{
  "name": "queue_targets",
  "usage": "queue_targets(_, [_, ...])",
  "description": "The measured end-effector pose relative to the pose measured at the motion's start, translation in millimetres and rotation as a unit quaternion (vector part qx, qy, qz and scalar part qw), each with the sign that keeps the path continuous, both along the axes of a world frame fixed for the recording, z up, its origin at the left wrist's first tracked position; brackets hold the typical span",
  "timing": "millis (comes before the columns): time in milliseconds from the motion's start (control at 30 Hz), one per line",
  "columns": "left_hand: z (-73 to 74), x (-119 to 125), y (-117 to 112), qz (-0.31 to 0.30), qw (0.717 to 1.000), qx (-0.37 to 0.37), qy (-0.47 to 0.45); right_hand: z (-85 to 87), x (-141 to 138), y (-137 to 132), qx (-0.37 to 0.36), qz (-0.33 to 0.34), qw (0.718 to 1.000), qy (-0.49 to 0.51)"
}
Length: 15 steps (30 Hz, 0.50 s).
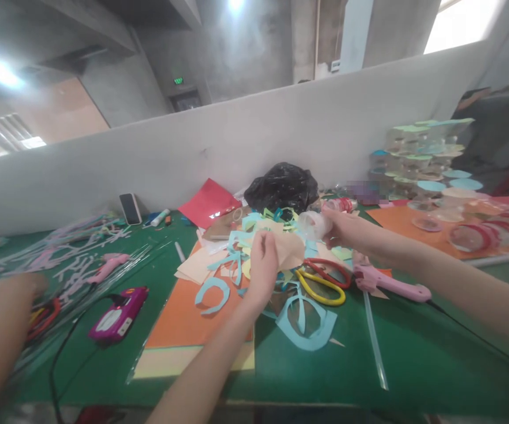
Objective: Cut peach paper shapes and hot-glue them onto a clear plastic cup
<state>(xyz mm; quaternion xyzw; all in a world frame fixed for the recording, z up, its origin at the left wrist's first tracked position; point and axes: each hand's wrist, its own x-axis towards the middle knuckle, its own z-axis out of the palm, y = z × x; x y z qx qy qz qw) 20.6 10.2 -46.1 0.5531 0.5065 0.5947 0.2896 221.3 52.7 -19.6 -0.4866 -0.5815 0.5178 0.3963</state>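
My left hand (263, 264) is closed on a piece of cream paper (291, 249), pinched between thumb and fingers above the table. Facing it, my right hand (336, 228) grips a clear plastic cup (314, 225) lying on its side; the fingers are partly hidden behind it. Below both hands lie scissors with red and yellow handles (320, 288), their blades covered by paper scraps. Cut blue paper rings (306, 331) and strips surround them. A pink glue gun (393, 288) rests under my right forearm, beside a clear glue stick (375, 341).
Orange sheets (183, 318) lie on the green table. A purple power box (119, 315) with a cable is on the left, near another person's arm (5, 335). A black plastic bag (284, 187) sits at the back; stacked cups with paper discs (428, 150) stand at right.
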Motion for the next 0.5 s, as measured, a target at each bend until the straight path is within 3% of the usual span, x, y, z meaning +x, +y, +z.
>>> queue_targets(167, [0.3,2,-6,-0.020,0.999,-0.028,0.007,8.7,16,61,0.044,-0.100,0.991,-0.083])
queue_targets(300, [-1.8,3,-8,-0.029,0.999,-0.033,0.003,19.0,49,115,0.099,-0.195,0.956,-0.193])
queue_targets(500, [-1.9,6,-13,-0.063,0.997,-0.049,0.011,19.5,79,181,0.093,-0.211,0.899,-0.373])
